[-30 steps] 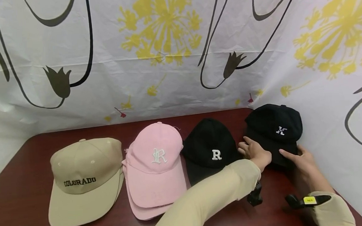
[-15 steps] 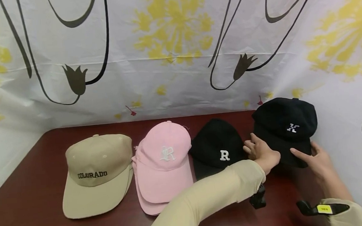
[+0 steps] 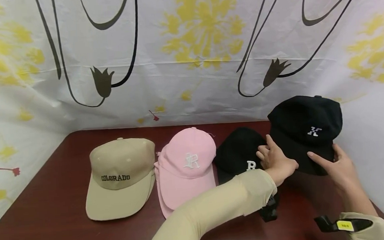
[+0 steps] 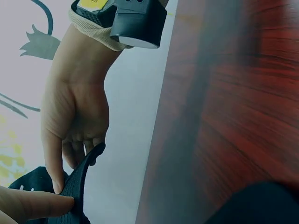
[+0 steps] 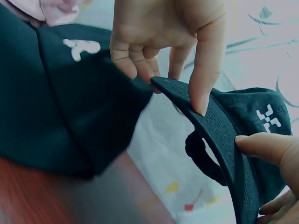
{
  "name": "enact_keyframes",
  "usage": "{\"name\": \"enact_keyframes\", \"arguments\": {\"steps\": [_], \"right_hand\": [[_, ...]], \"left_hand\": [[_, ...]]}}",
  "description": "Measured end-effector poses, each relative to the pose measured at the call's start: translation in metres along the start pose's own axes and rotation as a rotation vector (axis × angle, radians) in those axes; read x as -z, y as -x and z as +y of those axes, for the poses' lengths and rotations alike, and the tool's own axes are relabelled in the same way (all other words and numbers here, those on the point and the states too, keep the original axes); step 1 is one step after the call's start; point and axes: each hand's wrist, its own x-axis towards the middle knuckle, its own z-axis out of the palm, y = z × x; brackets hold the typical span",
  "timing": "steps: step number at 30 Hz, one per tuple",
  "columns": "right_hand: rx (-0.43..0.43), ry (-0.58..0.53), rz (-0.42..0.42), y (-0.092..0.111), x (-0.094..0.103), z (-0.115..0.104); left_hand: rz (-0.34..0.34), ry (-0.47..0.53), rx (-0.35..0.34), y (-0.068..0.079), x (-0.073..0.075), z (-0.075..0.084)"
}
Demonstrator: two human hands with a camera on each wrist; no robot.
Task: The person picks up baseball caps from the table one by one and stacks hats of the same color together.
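Note:
A black cap with a small white X-like emblem [image 3: 305, 120] hangs raised at the right, its brim toward me. My left hand [image 3: 277, 160] pinches one side of its brim, and my right hand [image 3: 338, 169] pinches the other side. In the right wrist view, the left hand [image 5: 170, 37] and right thumb [image 5: 266, 147] press the brim's top, with the strap loop showing behind. From the left wrist, the brim [image 4: 77, 191] appears edge-on between the two hands. Another black cap, with a white R [image 3: 236, 150], lies beside my left hand, partly covered by that arm.
A beige COLORADO cap [image 3: 119, 179] lies at the left of the dark red table [image 3: 52, 216]. Stacked pink caps [image 3: 188, 168] lie between it and the black R cap. A patterned white cloth [image 3: 176, 84] hangs behind the table and along both sides.
The black cap with the X-like emblem has risen off the table, with both hands keeping hold of its brim. The head view has turned left, so the other caps appear farther right.

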Motion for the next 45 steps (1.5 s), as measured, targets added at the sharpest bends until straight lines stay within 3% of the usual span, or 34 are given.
{"name": "enact_keyframes", "arguments": {"steps": [7,16,22,45], "right_hand": [[0.035,-0.014,-0.051,-0.001,-0.013,-0.021],[0.067,-0.117,-0.094,-0.002,-0.029,-0.037],[0.100,-0.079,-0.110,-0.001,-0.037,-0.044],[0.095,-0.012,-0.198,0.007,-0.076,-0.054]], "left_hand": [[-0.004,0.019,0.005,-0.007,0.021,-0.008],[-0.014,0.013,-0.005,-0.008,0.040,-0.017],[-0.003,-0.022,0.006,-0.008,0.050,-0.025],[0.046,0.023,0.075,-0.001,0.074,-0.062]]}}
